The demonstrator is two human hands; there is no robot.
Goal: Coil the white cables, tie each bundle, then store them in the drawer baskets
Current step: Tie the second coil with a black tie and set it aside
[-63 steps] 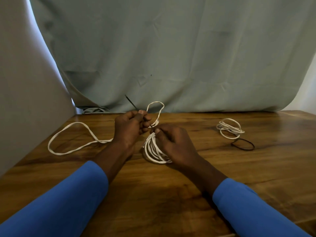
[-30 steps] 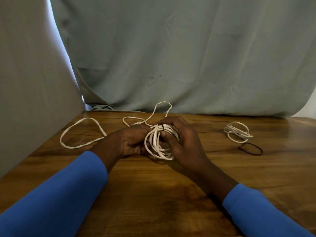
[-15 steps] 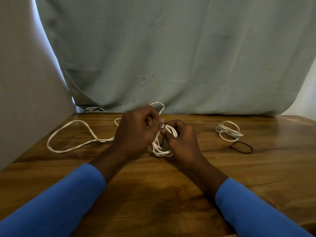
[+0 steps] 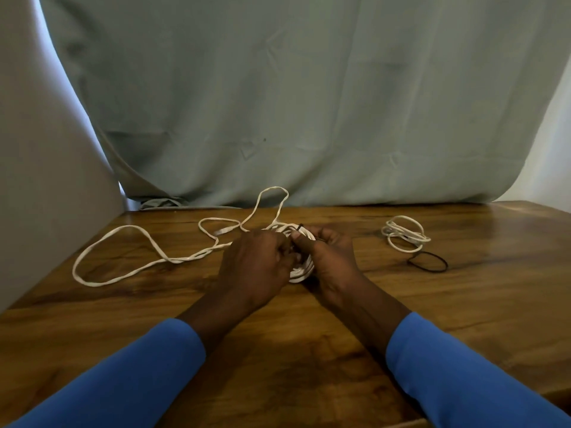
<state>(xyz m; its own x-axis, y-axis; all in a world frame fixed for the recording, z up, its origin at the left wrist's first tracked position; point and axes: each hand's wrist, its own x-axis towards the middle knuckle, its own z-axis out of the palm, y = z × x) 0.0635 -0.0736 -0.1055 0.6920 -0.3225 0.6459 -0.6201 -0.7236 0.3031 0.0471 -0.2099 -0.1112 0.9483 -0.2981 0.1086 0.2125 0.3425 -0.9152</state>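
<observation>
A coiled white cable bundle point(image 4: 301, 268) sits on the wooden table point(image 4: 309, 350) between my hands. My left hand point(image 4: 256, 267) and my right hand point(image 4: 332, 261) both grip it, fingers curled at its top, where a thin black tie point(image 4: 300, 226) shows. A loose white cable point(image 4: 148, 251) trails from the hands to the left in wide loops, with one loop rising at the back. A second, smaller white coil point(image 4: 403, 234) lies at the right, apart from my hands, with a black band point(image 4: 429, 262) beside it.
A grey-green curtain point(image 4: 293, 103) hangs behind the table's far edge. A pale grey panel point(image 4: 40, 165) stands along the left side. No drawer or basket is in view.
My left hand has come down from above the coil and closed in against my right hand at the coil's top. The loose cable on the left lies much the same.
</observation>
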